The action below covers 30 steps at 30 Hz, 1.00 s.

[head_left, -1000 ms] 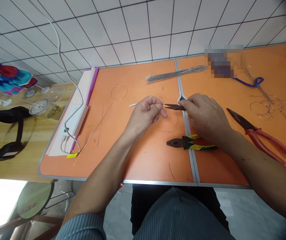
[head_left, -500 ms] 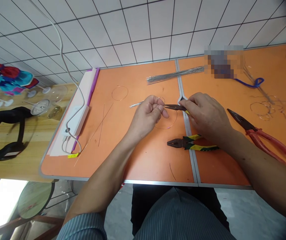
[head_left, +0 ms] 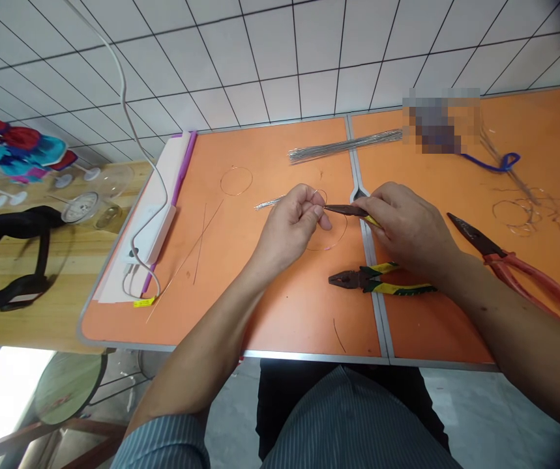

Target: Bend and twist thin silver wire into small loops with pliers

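Above the middle of the orange worktop (head_left: 284,326), two hands nearly meet. The left hand (head_left: 295,225) is curled, its thumb and finger pinching one thin wire (head_left: 326,195) that loops just beyond the fingertips. The right hand (head_left: 409,218) is closed round the small pliers (head_left: 351,210), whose tip reaches those fingertips; whether it grips the wire I cannot tell. Two more pliers lie flat: the green pliers (head_left: 368,280) across the grey seam (head_left: 380,326), the red pliers (head_left: 495,256) farther right. One bundle (head_left: 345,146) of rods, too many to count, lies near the back edge. Left of the hands are one ring (head_left: 236,195) and two crossed wires (head_left: 202,232). Between the green pliers and the front edge stretches open surface, with one short wire (head_left: 339,335) on it.
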Each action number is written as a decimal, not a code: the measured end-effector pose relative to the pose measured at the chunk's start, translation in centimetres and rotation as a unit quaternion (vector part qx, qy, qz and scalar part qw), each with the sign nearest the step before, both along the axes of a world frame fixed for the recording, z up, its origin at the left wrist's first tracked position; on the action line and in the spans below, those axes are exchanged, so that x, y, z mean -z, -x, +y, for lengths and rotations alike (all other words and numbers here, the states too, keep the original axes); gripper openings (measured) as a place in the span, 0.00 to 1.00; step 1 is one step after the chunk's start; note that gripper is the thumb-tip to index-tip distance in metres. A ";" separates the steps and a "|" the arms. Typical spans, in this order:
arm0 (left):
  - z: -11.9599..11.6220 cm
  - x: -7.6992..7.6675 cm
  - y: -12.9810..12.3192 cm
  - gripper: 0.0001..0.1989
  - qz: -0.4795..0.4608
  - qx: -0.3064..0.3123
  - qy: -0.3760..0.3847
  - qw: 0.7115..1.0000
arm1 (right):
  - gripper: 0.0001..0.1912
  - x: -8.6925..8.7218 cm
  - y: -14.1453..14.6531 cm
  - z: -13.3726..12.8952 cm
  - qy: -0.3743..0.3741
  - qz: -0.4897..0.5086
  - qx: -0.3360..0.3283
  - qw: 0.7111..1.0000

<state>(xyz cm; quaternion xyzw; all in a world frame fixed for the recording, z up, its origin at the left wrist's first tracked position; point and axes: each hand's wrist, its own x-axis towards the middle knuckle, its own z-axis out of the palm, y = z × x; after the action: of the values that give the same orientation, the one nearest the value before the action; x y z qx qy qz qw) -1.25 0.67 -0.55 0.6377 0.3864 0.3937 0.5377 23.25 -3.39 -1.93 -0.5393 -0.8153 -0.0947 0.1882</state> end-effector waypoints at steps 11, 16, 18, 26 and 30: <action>0.1 -0.6 -0.4 0.08 -0.028 -0.046 0.053 0.997 | 0.15 0.0 -0.3 -0.1 0.051 0.027 -0.003 0.998; 0.3 -0.3 -0.5 0.07 -0.050 -0.078 0.043 0.995 | 0.17 -0.2 -0.2 -0.1 0.051 0.027 0.000 0.998; 0.3 -0.3 -0.4 0.06 -0.043 -0.079 0.036 0.995 | 0.18 -0.3 -0.2 -0.1 0.037 0.028 -0.001 0.999; 0.4 -0.3 -0.3 0.07 -0.028 -0.067 0.028 0.997 | 0.18 -0.5 -0.4 0.1 0.010 0.024 -0.013 1.000; 0.3 -0.3 -0.4 0.09 -0.027 -0.066 0.020 0.997 | 0.17 -0.6 -0.4 0.0 0.021 0.037 -0.015 0.999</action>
<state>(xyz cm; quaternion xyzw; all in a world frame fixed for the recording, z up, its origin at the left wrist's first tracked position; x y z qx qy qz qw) -0.80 0.98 -0.23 0.5891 0.4210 0.4372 0.5334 23.68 -3.36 -1.34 -0.5339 -0.8177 -0.0547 0.2081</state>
